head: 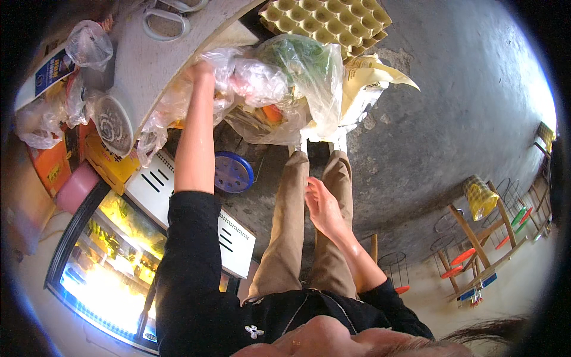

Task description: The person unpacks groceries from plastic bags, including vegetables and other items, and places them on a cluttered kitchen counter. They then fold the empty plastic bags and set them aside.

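Observation:
My left hand (201, 71) reaches in among clear plastic bags (221, 64) beside the edge of a pale tabletop (165, 58); its fingers are blurred and partly hidden, so its grip cannot be told. Just right of it lies a knotted clear bag (261, 82) with pinkish contents. A large clear bag of green vegetables (296, 56) stands farther right, above a bag with something orange (272, 114) inside. My right hand (323, 207) hangs in front of my trouser legs with its fingers loosely bent and apart, touching no bag and holding nothing.
Stacked egg trays (328, 20) and a cream-coloured printed sack (363, 87) lie beyond the bags. A blue round stool (233, 172) stands below the table. At lower left is a lit display fridge (116, 263). Wooden tables with red stools (463, 255) stand at the right.

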A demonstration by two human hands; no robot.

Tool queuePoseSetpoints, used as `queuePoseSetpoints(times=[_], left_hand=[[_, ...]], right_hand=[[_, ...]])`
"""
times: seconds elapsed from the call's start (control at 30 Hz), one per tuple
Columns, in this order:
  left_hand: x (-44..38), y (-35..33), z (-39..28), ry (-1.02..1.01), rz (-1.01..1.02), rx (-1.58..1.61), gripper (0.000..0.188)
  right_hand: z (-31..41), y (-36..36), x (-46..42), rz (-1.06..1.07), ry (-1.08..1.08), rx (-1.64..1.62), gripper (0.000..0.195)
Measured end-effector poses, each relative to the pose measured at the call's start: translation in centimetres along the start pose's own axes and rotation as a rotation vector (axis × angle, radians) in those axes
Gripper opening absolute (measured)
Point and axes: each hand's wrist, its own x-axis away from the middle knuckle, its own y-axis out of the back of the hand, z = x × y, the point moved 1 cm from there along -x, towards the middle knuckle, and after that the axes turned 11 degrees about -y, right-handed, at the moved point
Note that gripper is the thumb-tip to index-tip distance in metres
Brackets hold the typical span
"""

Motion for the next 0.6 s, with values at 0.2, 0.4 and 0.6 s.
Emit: queuePoseSetpoints(times=[0.2,0.4,0.6], left_hand=[[-5.4,-1.7,5.2,0.19,0.217,0.009,0.045],[-2.7,1.3,8.5,0.225,0.426,0.354,0.035],[11.1,4.6,-13.1,-0.446,0.328,-0.71,0.026]], right_hand=[[8.4,-4.8,-12.3,-0.183,0.365,-0.048,0.07],[14.2,-6.8,-25.0,-0.236,0.187,-0.194,0.043],[14.2,-7.4,-20.8,-0.292,0.209,-0.207,0.021]])
